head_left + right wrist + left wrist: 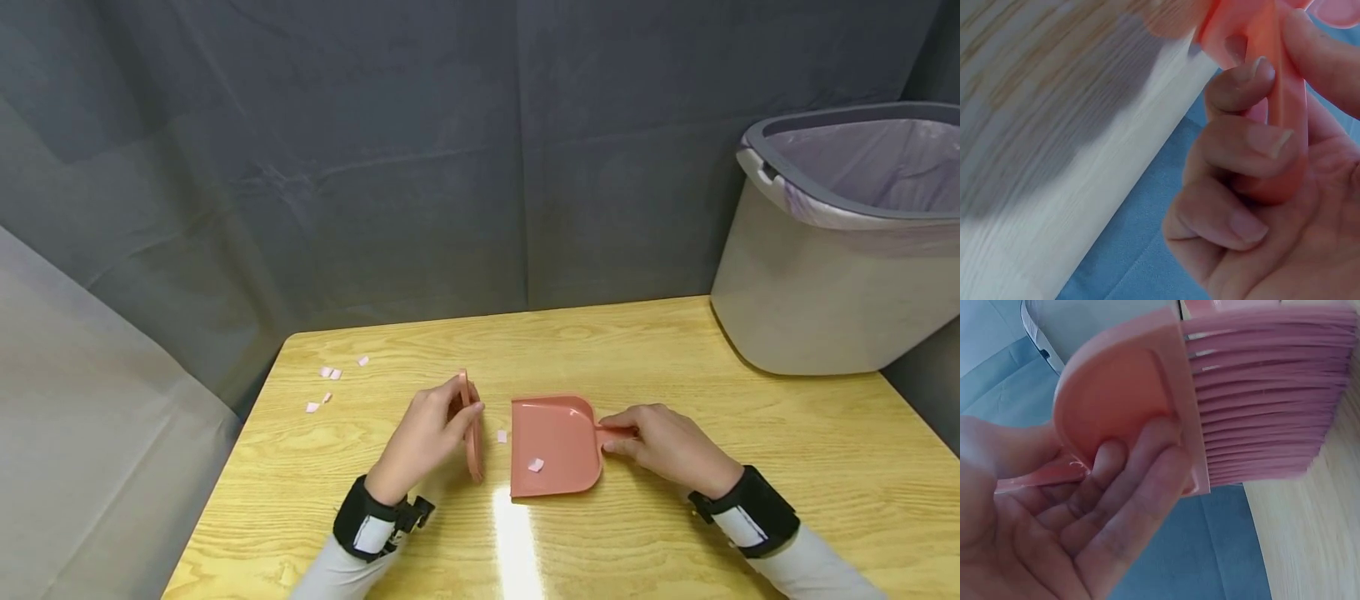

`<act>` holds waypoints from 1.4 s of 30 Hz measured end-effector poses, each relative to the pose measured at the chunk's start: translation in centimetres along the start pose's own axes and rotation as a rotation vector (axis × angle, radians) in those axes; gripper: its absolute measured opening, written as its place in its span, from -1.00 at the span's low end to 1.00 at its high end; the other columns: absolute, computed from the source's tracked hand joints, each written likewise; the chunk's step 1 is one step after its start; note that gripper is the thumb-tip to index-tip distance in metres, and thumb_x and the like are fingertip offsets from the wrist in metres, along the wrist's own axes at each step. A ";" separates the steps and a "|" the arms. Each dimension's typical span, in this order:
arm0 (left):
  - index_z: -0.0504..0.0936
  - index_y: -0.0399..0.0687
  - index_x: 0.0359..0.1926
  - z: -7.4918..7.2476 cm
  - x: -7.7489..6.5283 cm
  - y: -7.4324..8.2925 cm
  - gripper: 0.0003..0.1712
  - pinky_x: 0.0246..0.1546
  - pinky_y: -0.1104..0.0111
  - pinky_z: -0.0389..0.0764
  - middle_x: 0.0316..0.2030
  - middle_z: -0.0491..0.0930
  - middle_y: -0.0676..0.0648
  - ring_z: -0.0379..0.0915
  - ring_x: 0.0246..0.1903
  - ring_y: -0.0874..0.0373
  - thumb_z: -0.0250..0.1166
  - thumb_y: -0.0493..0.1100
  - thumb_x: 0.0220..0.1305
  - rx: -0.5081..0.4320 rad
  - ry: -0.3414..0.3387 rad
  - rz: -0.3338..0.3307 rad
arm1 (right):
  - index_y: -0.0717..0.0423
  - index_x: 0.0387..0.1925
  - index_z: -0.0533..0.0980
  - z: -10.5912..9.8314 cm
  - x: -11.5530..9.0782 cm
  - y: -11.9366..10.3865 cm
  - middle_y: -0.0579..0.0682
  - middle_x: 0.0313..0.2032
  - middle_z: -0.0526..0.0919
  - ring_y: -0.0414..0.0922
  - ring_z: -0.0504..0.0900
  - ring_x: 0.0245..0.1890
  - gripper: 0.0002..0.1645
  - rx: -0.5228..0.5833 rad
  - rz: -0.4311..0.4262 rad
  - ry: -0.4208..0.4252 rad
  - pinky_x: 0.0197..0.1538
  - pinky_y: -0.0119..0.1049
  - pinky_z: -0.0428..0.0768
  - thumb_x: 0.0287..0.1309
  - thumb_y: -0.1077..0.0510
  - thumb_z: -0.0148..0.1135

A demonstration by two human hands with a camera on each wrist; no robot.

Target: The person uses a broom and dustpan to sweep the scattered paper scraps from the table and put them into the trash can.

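My left hand (pixel 427 429) grips a pink hand brush (pixel 472 433), held on edge just left of the dustpan. In the left wrist view the fingers press against the flat back of the brush (pixel 1122 400), and its pink bristles (pixel 1266 400) fan out to the right. My right hand (pixel 671 442) holds the handle (pixel 1282 125) of a pink dustpan (pixel 558 429), its fingers curled round it. The dustpan's open edge faces the brush. One paper scrap (pixel 536 465) lies in the pan, and another scrap (pixel 502 436) lies on the table between brush and pan.
Several more paper scraps (pixel 330 373) are scattered at the left rear of the wooden table (pixel 630 350). At the right rear stands a grey bin (pixel 817 283) with a purple liner bag (pixel 877 162). Dark cloth (pixel 390 183) hangs behind the table.
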State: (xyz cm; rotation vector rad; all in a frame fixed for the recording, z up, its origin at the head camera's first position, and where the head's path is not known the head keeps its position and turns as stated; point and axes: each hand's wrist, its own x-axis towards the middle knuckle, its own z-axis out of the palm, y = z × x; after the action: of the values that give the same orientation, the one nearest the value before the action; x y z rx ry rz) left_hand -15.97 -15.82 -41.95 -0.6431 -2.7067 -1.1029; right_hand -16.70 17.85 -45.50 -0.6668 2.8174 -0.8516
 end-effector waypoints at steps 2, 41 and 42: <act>0.62 -0.06 -0.19 0.2 0.1 0.2 -0.96 -0.52 0.42 0.43 -0.52 0.49 0.14 0.35 -0.57 0.30 0.29 -0.22 0.49 -0.019 -0.024 0.005 | 0.11 0.04 0.74 0.0 -0.1 -0.1 0.00 -0.13 0.79 -0.16 0.69 -0.18 -0.60 0.001 0.002 -0.001 -0.19 -0.11 0.65 0.22 0.02 0.48; 0.63 -0.06 -0.15 0.6 -0.8 1.0 -0.94 -0.56 0.44 0.47 -0.52 0.54 0.14 0.39 -0.59 0.37 0.27 -0.17 0.51 -0.073 -0.128 0.071 | 0.08 0.05 0.74 0.2 0.0 0.0 -0.03 -0.09 0.80 -0.08 0.74 -0.07 -0.62 0.022 -0.021 -0.003 -0.06 -0.04 0.68 0.25 0.01 0.46; 0.64 -0.09 -0.12 0.5 -0.9 1.0 -0.91 -0.53 0.43 0.49 -0.48 0.58 0.12 0.41 -0.57 0.37 0.26 -0.17 0.52 -0.101 -0.143 0.065 | 0.09 0.05 0.74 0.2 0.0 0.0 -0.03 -0.09 0.79 -0.07 0.74 -0.07 -0.62 0.024 -0.028 -0.005 -0.06 -0.03 0.68 0.26 0.01 0.45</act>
State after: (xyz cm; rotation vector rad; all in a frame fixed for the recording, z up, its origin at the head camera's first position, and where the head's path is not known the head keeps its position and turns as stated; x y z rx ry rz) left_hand -14.72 -15.10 -41.90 -0.8514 -2.7387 -1.2287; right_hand -16.66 17.76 -45.72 -0.7063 2.7954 -0.8857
